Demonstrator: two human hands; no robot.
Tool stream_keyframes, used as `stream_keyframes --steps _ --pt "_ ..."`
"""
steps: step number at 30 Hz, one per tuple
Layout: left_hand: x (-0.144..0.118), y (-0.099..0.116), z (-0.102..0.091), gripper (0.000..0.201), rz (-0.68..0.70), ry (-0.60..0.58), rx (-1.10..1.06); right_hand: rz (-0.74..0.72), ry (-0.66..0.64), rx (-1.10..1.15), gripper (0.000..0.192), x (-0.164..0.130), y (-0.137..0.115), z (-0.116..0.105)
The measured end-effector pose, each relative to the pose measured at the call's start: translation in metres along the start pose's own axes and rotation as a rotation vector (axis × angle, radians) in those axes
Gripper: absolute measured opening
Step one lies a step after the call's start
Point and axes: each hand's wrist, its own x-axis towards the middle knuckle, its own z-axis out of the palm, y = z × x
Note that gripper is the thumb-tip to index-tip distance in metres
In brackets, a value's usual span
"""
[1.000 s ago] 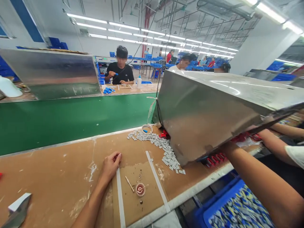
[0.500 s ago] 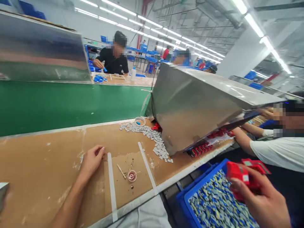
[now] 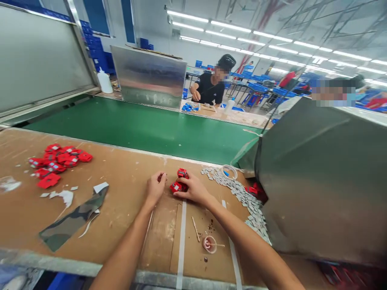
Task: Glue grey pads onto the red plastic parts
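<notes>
Right hand (image 3: 195, 187): clasps a small cluster of red parts (image 3: 176, 187), with thumb and fingers wrapped about them, at mid-bench, just above the upper end of a white tape strip (image 3: 182, 241). Cannot tell whether the cluster touches the bench top (image 3: 127, 193) or is held a little above it.

Left hand (image 3: 155, 187): curls narrow, fingertips close to the thumb, just left of the cluster and apart from it. Cannot tell whether anything is pinched inside.

Far left on the bench: a loose heap of similar red pieces (image 3: 65, 159), some with pale squares on top. Nearer the front edge: a camouflage-patterned strip (image 3: 72, 221), laid diagonally, with torn white scraps (image 3: 67, 198) just beside it.

Below the right forearm, between the first strip and a second tape strip (image 3: 235, 264): a small round cup (image 3: 209, 245) with reddish contents and a thin stick leaning over its rim; a pale stick (image 3: 196, 228) to its left; dark specks scattered near.

Right side: a long spread of grey tiles (image 3: 242, 193), running down beside a large metal box (image 3: 326, 189). At the spread's upper end: a white ring (image 3: 231, 179) around a small blue bit.

Beyond the bench: a green belt (image 3: 145, 125), then a person in a black top (image 3: 210, 88), at a far bench near blue pieces (image 3: 190, 107) and a white bottle (image 3: 230, 105).
</notes>
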Motion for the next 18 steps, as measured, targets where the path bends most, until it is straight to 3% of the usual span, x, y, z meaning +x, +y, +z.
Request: stream_keyframes --steps 6,10,14,16,18 --pt "-0.004 0.009 0.012 0.034 0.128 -0.074 0.020 -0.094 -0.028 -0.030 0.041 -0.001 0.005 -0.011" --pt "-0.012 0.012 0.020 0.033 0.219 -0.121 0.071 -0.044 0.111 0.167 0.031 -0.022 0.003 -0.032" --pt "-0.017 0.016 0.026 0.025 0.311 -0.155 0.123 0.130 0.189 0.699 0.037 -0.062 0.003 -0.044" --pt "-0.021 0.023 0.027 0.028 0.370 -0.144 0.141 0.203 0.144 1.095 0.047 -0.084 0.005 -0.042" --pt "-0.031 0.033 0.030 0.036 0.516 -0.173 0.150 0.253 0.073 1.425 0.053 -0.102 0.007 -0.037"
